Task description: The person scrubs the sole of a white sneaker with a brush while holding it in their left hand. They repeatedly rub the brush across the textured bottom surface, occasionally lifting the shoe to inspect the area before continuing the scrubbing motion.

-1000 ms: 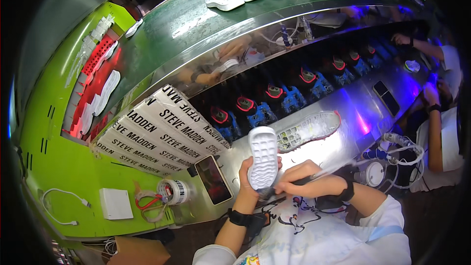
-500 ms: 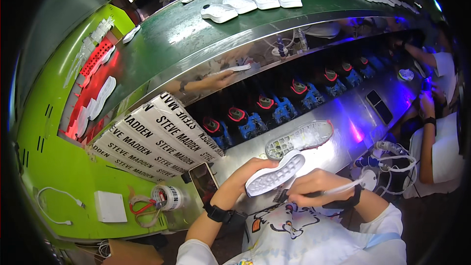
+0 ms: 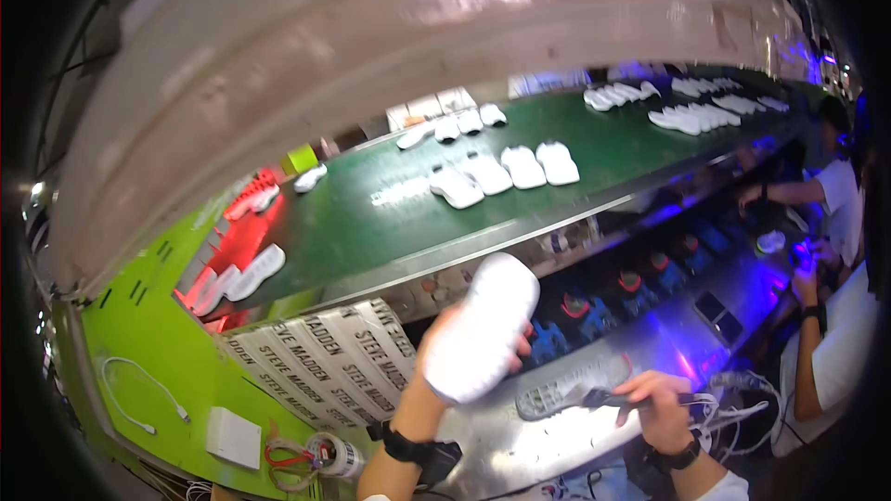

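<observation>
A white shoe sole is lifted in front of me in my left hand. My fingers are wrapped round it, with fingertips showing at its right edge. Over the metal ledge at the right, my right hand is closed on a dark brush, its tip pointing left. Pale tubing lies just behind that hand. Below the brush rests a second sole with a grey, open grid, partly covered by the brush. I wear a dark band on each wrist.
Rows of white soles lie on the green conveyor belt. Beyond the metal ledge stand several blue clamps. A taped box, tape roll and phone are nearby. Co-workers sit at the right.
My left hand has raised the sole forward and turned it, so its smooth side now shows. My right hand has moved right with the brush, away from that sole. The view has tilted up.
</observation>
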A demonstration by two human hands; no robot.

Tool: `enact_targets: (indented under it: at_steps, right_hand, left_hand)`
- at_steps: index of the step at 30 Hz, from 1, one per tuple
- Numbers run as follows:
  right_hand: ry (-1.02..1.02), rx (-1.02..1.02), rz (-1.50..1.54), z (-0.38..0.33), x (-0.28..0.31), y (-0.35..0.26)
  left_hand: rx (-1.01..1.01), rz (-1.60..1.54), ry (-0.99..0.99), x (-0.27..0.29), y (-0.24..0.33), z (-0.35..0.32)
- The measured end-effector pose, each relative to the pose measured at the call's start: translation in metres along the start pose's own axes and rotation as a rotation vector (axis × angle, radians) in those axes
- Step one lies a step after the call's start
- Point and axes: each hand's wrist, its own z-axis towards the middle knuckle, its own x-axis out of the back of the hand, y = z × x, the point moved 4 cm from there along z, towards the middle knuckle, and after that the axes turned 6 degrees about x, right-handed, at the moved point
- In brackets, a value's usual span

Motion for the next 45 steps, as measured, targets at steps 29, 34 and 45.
enact_targets:
  at_steps: [29, 34, 45]
  right_hand:
    - [-0.110, -0.201, -0.405, -0.025, -0.057, 0.088]
    - [-0.280, -0.340, -0.215, -0.062, -0.067, 0.103]
    - [-0.737, -0.241, -0.117, -0.042, -0.069, 0.097]
  left_hand:
    - [-0.110, -0.332, 0.359, 0.151, -0.200, -0.101]
    - [-0.306, -0.338, 0.465, 0.164, -0.211, -0.092]
    - [-0.030, -0.285, 0.405, 0.164, -0.170, -0.084]
